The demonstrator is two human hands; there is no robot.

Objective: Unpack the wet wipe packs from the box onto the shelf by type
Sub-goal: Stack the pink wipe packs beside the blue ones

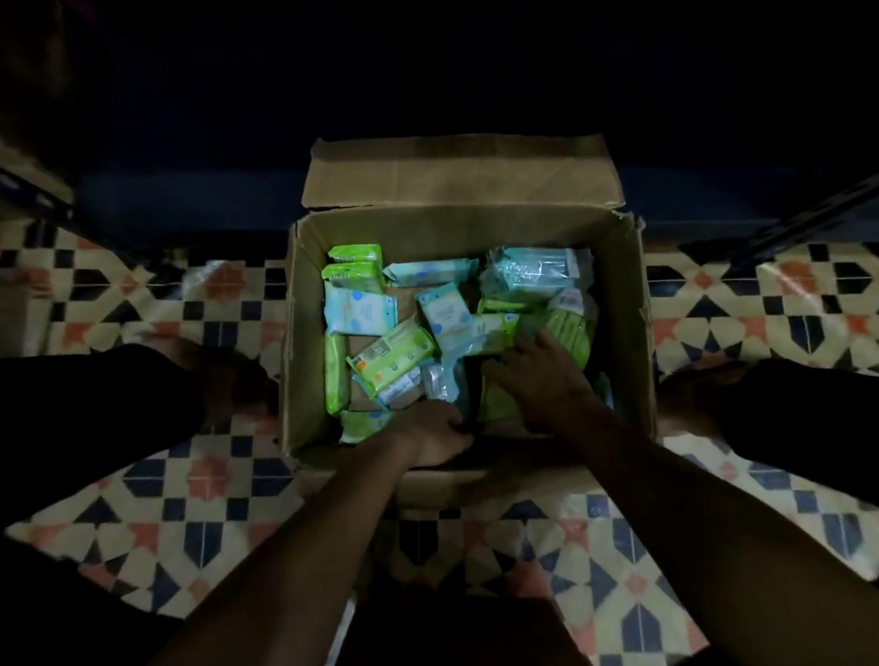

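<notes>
Packs of wet wipes (403, 355), green and pale blue plastic, lie jumbled mid-frame inside the open brown cardboard box (294, 341), unsorted. The right hand (543, 378) presses spread fingers among them, seemingly choosing; the left hand (433, 436) curls over the box's near rim, probably steadying it.

Scene dim overall; upper third nearly black. Light falls from above onto the wet wipe packs (408, 355) ahead of the fingers (546, 341), the brightest area. Forearms cast in shadow. Tiled floor (180, 503) soft, smeared and curved toward the edges. Detail grainy.
</notes>
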